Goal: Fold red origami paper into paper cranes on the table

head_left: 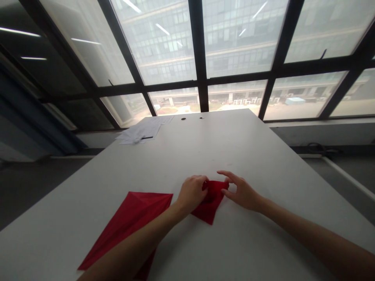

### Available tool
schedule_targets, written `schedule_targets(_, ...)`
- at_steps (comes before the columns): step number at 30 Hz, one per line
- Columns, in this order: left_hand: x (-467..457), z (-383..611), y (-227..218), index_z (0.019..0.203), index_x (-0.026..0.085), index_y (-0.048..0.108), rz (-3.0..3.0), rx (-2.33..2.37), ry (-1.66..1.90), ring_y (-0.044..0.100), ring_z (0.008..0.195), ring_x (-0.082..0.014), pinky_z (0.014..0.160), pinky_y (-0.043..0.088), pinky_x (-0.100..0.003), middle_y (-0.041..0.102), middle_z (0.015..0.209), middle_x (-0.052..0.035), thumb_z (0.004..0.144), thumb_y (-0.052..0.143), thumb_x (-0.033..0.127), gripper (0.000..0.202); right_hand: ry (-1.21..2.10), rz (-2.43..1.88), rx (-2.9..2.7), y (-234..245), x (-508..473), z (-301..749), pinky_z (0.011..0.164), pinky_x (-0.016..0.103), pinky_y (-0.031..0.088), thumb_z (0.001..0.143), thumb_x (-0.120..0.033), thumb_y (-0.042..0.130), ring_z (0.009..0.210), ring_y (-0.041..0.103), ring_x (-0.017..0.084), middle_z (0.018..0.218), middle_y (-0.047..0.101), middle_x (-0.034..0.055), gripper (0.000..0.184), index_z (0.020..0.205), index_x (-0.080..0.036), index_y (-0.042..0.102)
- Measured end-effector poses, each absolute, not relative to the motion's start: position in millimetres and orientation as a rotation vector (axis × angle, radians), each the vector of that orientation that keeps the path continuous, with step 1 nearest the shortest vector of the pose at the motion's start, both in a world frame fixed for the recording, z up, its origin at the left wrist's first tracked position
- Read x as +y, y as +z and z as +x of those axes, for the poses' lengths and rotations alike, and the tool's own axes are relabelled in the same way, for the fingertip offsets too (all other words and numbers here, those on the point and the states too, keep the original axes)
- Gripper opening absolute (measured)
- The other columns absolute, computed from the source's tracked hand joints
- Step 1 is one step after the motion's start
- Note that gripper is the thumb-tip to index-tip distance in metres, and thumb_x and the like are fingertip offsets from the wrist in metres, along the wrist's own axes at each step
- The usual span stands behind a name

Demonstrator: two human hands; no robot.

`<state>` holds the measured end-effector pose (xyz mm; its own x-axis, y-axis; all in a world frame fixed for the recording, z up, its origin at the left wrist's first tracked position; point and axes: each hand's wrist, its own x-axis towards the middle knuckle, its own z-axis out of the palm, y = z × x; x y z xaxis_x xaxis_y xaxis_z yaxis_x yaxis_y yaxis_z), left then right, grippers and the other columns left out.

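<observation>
A small piece of red cloth point(213, 199) is in front of me over the white table, its upper edge between my two hands and one corner hanging toward me. My left hand point(191, 192) has its fingers bent round the cloth's upper left corner. At the upper right corner, my right hand point(240, 192) pinches the cloth between thumb and a finger, while the index finger sticks out free. A larger red cloth point(125, 218), creased along its length, lies flat to the left. My left forearm passes over it and hides part of it.
The white table point(234, 144) stretches away to a wall of dark-framed windows point(202, 58). White papers point(140, 130) lie at its far left, with a dark pen-like stick point(147, 137) on them. Two small holes show near the far edge. Dark cables point(320, 148) lie beyond the right side.
</observation>
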<state>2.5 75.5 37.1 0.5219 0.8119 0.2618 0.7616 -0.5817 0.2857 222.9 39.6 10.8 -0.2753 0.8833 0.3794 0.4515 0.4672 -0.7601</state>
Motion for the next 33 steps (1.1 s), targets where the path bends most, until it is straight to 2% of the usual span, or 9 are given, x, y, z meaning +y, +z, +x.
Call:
schedule_targets(7, 72, 7, 38, 0.099, 0.021, 0.069, 2.521, 1.197, 0.693, 0.062, 0.090, -0.0198, 0.085, 0.049, -0.033, 0.068, 0.097, -0.0054, 0.087, 0.054, 0.014, 0.020, 0.691, -1.232, -1.774, 4, 46, 226, 0.068, 0.027, 0.046, 0.078, -0.012, 0.060, 0.064, 0.054, 0.013, 0.073, 0.060, -0.0049, 0.063, 0.138, -0.026, 0.046)
schedule_targets(12, 74, 7, 34, 0.093, 0.021, 0.071, 2.448, 1.210, 0.674, 0.063, 0.082, -0.0186, 0.078, 0.049, -0.030, 0.069, 0.091, -0.0041, 0.086, 0.063, 0.020, 0.011, 0.705, -1.269, -1.763, 1, 47, 225, 0.060, 0.024, 0.040, 0.076, -0.010, 0.060, 0.058, 0.047, 0.011, 0.073, 0.058, -0.0061, 0.068, 0.140, -0.027, 0.045)
schedule_targets(16, 75, 7, 33, 0.084, 0.020, 0.071, 2.499, 1.324, 0.625, 0.061, 0.075, -0.0173, 0.072, 0.047, -0.028, 0.068, 0.083, -0.0021, 0.087, 0.064, 0.021, 0.008, 0.748, -1.222, -1.778, 0, 47, 223, 0.060, 0.023, 0.040, 0.076, -0.010, 0.060, 0.059, 0.047, 0.010, 0.073, 0.057, -0.0065, 0.068, 0.140, -0.027, 0.044)
schedule_targets(21, 70, 10, 36, 0.096, 0.025, 0.072, 2.632, 1.214, 0.650, 0.061, 0.086, -0.0171, 0.080, 0.046, -0.028, 0.067, 0.094, -0.0023, 0.090, 0.062, 0.020, 0.013, 0.772, -1.221, -1.767, 0, 47, 224, 0.059, 0.023, 0.040, 0.077, -0.010, 0.060, 0.060, 0.047, 0.011, 0.071, 0.056, -0.0069, 0.067, 0.140, -0.027, 0.044)
schedule_targets(23, 69, 12, 37, 0.097, 0.026, 0.072, 2.657, 1.194, 0.679, 0.060, 0.085, -0.0169, 0.079, 0.046, -0.028, 0.066, 0.094, -0.0019, 0.090, 0.063, 0.022, 0.012, 0.778, -1.208, -1.768, 1, 47, 224, 0.060, 0.023, 0.040, 0.077, -0.011, 0.060, 0.060, 0.046, 0.011, 0.072, 0.056, -0.0068, 0.067, 0.140, -0.028, 0.044)
schedule_targets(29, 69, 12, 34, 0.085, 0.023, 0.073, 2.759, 1.209, 0.725, 0.058, 0.080, -0.0170, 0.077, 0.045, -0.030, 0.066, 0.086, -0.0016, 0.088, 0.067, 0.024, 0.006, 0.782, -1.134, -1.792, 2, 45, 221, 0.066, 0.025, 0.043, 0.077, -0.011, 0.060, 0.066, 0.051, 0.012, 0.075, 0.057, -0.0058, 0.065, 0.138, -0.027, 0.046)
schedule_targets(33, 68, 13, 33, 0.096, 0.025, 0.072, 2.850, 1.111, 0.742, 0.056, 0.081, -0.0168, 0.075, 0.045, -0.029, 0.064, 0.088, -0.0019, 0.092, 0.063, 0.024, 0.010, 0.800, -1.118, -1.783, 1, 45, 220, 0.068, 0.026, 0.044, 0.077, -0.010, 0.059, 0.068, 0.053, 0.012, 0.073, 0.058, -0.0058, 0.064, 0.137, -0.027, 0.047)
